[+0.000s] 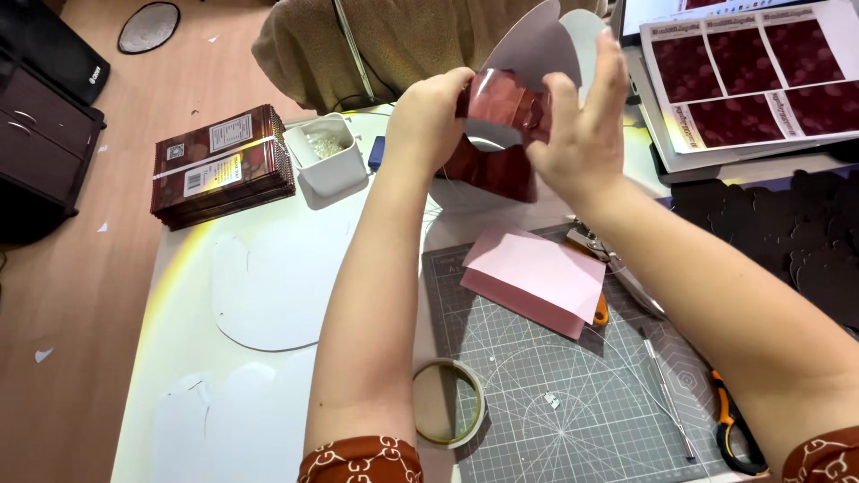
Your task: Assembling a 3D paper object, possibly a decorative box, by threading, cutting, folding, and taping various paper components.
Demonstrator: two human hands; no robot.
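Note:
Both of my hands are raised above the far edge of the table and hold one folded card piece, dark red and glossy outside, white inside, with rounded flaps sticking up. My left hand grips its left side. My right hand wraps the right side, fingers spread over the flaps. Under it, more dark red card rests on the table.
A grey cutting mat carries pink paper, a tape roll, a thin metal tool and orange-handled scissors. A stack of dark red flat packs and a white tub stand left. Printed sheets lie far right.

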